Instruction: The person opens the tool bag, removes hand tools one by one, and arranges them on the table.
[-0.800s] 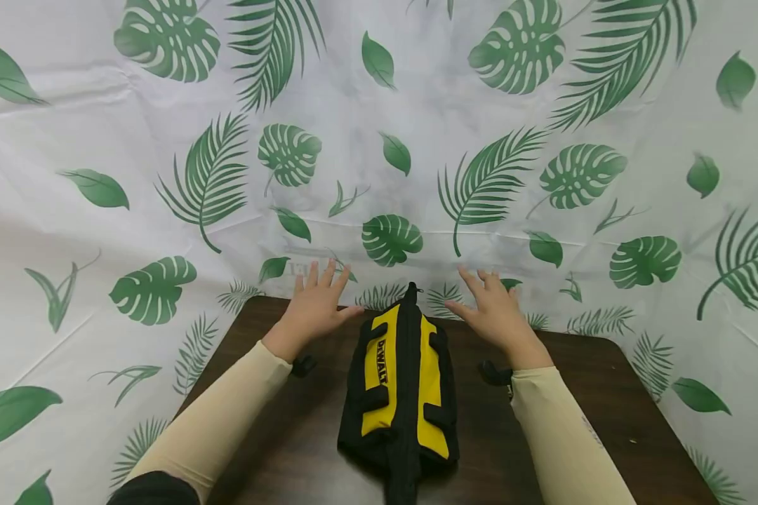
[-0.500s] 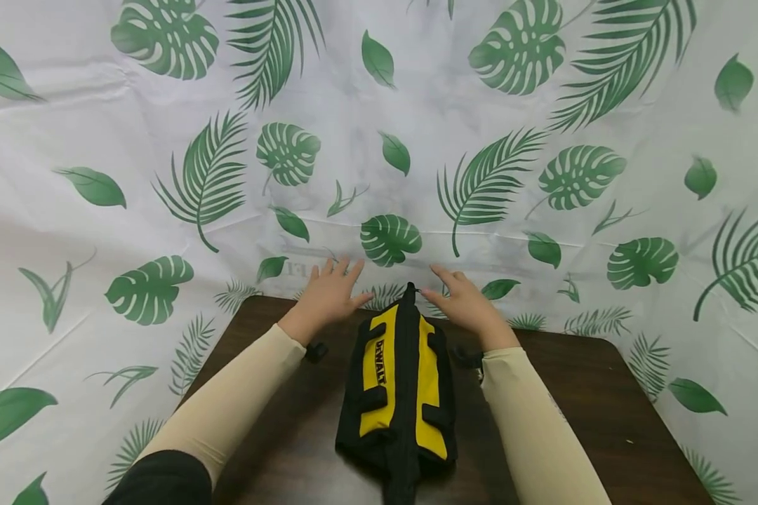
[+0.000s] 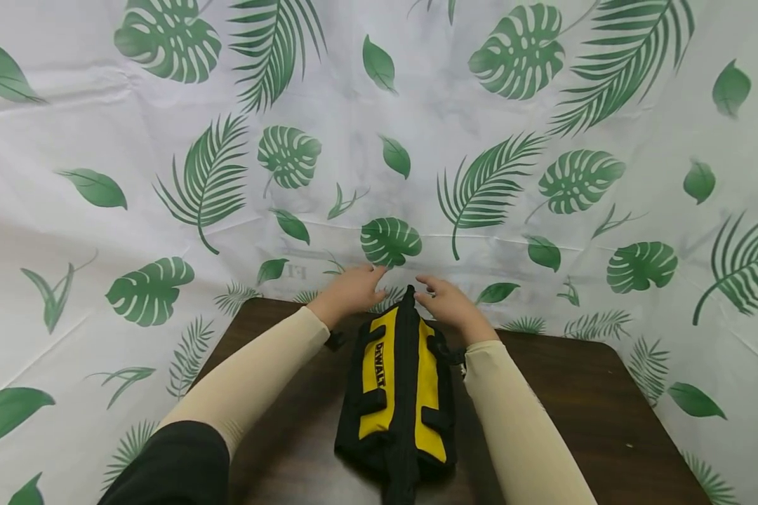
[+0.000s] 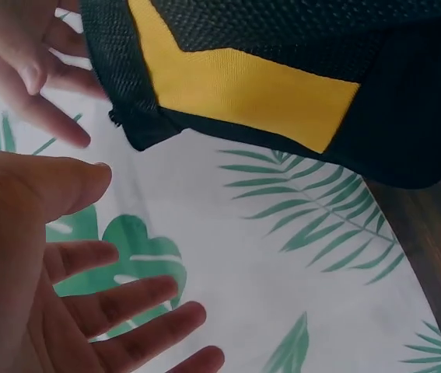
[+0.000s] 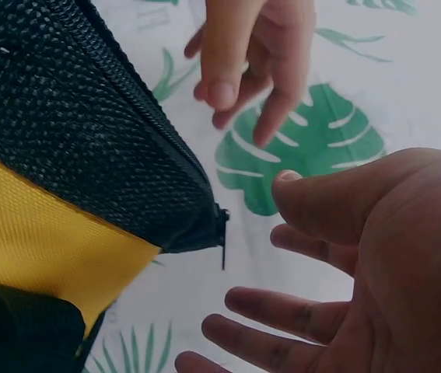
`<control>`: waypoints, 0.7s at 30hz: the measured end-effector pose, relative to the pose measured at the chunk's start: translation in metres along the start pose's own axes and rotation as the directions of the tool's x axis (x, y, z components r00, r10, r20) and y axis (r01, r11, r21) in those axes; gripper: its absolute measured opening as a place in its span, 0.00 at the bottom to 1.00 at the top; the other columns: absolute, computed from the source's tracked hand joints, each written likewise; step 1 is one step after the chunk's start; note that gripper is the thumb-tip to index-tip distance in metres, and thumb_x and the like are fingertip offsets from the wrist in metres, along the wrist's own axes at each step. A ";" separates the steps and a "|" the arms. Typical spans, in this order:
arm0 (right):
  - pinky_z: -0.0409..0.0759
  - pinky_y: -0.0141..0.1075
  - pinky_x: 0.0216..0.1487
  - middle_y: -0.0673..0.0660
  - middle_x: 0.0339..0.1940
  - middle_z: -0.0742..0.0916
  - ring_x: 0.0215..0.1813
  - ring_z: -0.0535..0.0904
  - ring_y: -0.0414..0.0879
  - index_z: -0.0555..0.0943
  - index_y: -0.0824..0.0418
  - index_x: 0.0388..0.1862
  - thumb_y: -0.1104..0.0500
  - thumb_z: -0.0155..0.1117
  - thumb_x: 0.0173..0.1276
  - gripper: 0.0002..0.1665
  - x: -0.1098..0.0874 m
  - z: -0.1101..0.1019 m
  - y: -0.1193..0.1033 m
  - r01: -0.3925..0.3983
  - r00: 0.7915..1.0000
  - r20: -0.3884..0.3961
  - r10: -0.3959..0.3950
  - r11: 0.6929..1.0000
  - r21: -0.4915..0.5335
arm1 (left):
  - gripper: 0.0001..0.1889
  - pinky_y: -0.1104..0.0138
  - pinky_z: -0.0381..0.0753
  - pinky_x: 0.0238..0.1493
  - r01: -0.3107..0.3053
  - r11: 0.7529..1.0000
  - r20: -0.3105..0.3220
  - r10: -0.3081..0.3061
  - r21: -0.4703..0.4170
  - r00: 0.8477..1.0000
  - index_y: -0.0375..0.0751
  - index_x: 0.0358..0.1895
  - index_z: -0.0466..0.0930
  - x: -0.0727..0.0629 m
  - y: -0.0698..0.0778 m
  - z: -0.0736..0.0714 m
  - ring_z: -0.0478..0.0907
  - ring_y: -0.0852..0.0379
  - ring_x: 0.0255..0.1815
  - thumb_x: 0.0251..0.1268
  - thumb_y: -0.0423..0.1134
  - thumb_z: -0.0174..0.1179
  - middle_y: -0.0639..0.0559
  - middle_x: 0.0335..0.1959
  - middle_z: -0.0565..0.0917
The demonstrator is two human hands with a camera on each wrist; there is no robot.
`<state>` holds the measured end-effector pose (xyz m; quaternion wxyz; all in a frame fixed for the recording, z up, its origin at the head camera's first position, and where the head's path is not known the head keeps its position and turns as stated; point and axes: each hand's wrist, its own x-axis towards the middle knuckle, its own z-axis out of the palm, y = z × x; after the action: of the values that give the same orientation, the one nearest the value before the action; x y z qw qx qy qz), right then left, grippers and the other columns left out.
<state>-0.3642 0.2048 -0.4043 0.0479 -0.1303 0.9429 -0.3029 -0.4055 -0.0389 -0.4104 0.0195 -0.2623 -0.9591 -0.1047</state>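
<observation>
A black and yellow DeWalt tool bag [image 3: 379, 379] lies lengthwise on the dark wooden table, its zipped ridge on top. At its far tip the zipper pull [image 5: 222, 233] hangs down in the right wrist view. My left hand [image 3: 354, 289] is just left of that tip, fingers extended and apart from the bag in the left wrist view. On the other side, my right hand [image 3: 447, 303] hovers close to the tip, its fingers spread and a gap showing between thumb and zipper pull. Neither hand holds anything.
Brown table [image 3: 575, 407] extends on both sides of the bag. A white cloth with green leaf prints [image 3: 328, 91] hangs behind the table's far edge and down both sides.
Both hands have moved inward from either side toward the bag's far tip, the left going right and the right going left. The bag stays in place.
</observation>
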 end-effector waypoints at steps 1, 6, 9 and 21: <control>0.71 0.67 0.79 0.71 0.85 0.71 0.84 0.68 0.69 0.64 0.56 0.89 0.49 0.53 0.91 0.34 0.000 0.001 -0.001 -0.007 1.000 0.003 0.007 1.000 0.003 | 0.35 0.46 0.77 0.78 -0.004 1.000 0.020 0.004 0.003 1.000 0.44 0.87 0.63 0.003 0.002 0.000 0.76 0.39 0.78 0.87 0.54 0.57 0.37 0.81 0.74; 0.72 0.66 0.78 0.70 0.83 0.74 0.81 0.72 0.69 0.66 0.58 0.88 0.50 0.53 0.91 0.33 0.003 0.004 -0.001 -0.038 0.999 -0.006 0.038 0.999 0.023 | 0.34 0.48 0.73 0.82 -0.050 0.999 0.100 0.050 0.004 0.994 0.43 0.87 0.62 0.015 0.011 0.000 0.73 0.42 0.82 0.87 0.50 0.57 0.40 0.83 0.72; 0.77 0.64 0.75 0.69 0.80 0.77 0.78 0.76 0.67 0.68 0.59 0.86 0.50 0.55 0.90 0.32 0.005 0.008 0.001 -0.057 0.998 -0.025 0.059 0.996 0.068 | 0.32 0.50 0.74 0.80 -0.098 0.995 0.123 0.098 -0.010 0.988 0.40 0.86 0.64 0.023 0.015 0.000 0.75 0.43 0.80 0.88 0.46 0.56 0.41 0.82 0.74; 0.91 0.51 0.51 0.69 0.64 0.87 0.59 0.87 0.65 0.81 0.66 0.72 0.58 0.56 0.88 0.21 0.020 0.024 -0.002 -0.112 0.982 -0.118 0.147 0.959 0.262 | 0.23 0.51 0.78 0.76 -0.283 0.916 0.152 0.335 -0.286 0.930 0.39 0.74 0.78 0.057 0.019 0.005 0.79 0.42 0.74 0.84 0.24 0.51 0.40 0.72 0.82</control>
<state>-0.3789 0.1846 -0.4234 0.0193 -0.0402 0.9039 -0.4254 -0.4452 0.0066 -0.4065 -0.0940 -0.4206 -0.8804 -0.1979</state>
